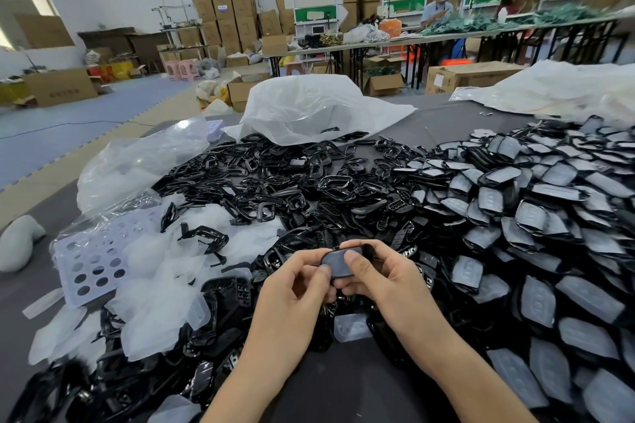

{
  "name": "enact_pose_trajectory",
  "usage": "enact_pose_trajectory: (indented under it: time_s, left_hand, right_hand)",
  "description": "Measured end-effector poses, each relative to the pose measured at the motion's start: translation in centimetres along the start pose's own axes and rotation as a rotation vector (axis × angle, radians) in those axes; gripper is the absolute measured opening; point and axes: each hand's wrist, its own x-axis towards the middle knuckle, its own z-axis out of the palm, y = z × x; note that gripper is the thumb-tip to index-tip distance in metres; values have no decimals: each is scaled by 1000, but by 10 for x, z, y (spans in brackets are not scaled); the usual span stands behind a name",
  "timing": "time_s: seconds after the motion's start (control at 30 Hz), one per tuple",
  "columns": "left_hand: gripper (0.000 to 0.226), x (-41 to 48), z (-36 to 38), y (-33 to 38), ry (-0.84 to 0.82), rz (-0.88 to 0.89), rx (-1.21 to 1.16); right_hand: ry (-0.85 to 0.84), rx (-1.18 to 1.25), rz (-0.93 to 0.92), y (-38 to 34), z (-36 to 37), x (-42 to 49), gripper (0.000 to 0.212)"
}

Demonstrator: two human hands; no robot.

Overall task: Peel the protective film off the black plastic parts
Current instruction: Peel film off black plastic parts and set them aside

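Both hands hold one black plastic part (pixel 338 262) covered by a pale grey film, above the table's near middle. My left hand (pixel 297 288) pinches its left edge with thumb and fingers. My right hand (pixel 376 273) grips its right side, the thumb lying on the film and the fingers curled round the far edge. To the right lies a big heap of film-covered parts (pixel 549 216). Bare black parts (pixel 292 178) are piled in the middle and at the left. Peeled white films (pixel 161 292) lie in a loose heap at the left.
A white perforated tray (pixel 89 268) sits at the left among the films. Clear plastic bags (pixel 309 106) lie at the back of the dark table (pixel 347 385). Beyond stand cardboard boxes, long tables and seated people at the far right.
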Motion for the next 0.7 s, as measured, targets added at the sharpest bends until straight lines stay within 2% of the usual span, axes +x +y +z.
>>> enact_pose_trajectory:
  time_s: [0.2, 0.47, 0.7]
  left_hand:
    - [25, 0, 1, 1, 18, 3, 4]
    - [30, -1, 1, 2, -17, 42, 65]
    - [27, -5, 1, 1, -31, 68, 129]
  right_hand:
    - [-11, 121, 75, 0, 0, 2, 19]
    - [-20, 120, 117, 0, -2, 5, 7]
    - [-59, 84, 149, 1, -4, 3, 10]
